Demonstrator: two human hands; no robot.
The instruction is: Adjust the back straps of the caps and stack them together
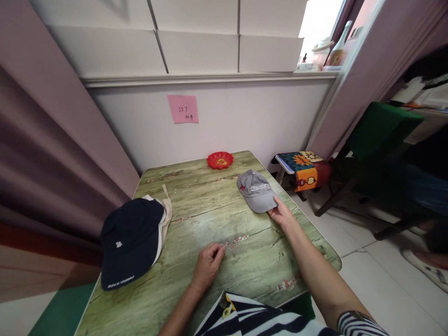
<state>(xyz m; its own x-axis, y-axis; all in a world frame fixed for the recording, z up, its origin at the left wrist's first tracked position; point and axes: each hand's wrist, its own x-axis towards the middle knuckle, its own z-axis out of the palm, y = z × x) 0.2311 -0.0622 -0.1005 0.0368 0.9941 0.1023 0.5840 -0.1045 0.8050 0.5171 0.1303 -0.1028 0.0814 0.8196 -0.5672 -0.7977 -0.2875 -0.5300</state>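
Note:
A grey baseball cap [258, 190] with white lettering is at the right side of the table, its brim toward me. My right hand [280, 212] grips the edge of that brim, fingers partly hidden beneath it. Resting on the tabletop near the middle, my left hand [209, 265] has its fingers curled in; whether anything is inside them cannot be seen. To its left lies a dark navy cap [135, 238] with small white lettering, on top of white and beige hats [167, 214] that show only at their edge.
The green wood-patterned table [196, 200] stands against a white wall. A red scalloped dish [220, 160] sits at its far edge. Right of the table are a stool with a colourful cover [303, 163] and a green chair [381, 128]. Purple curtains [70, 107] hang on both sides.

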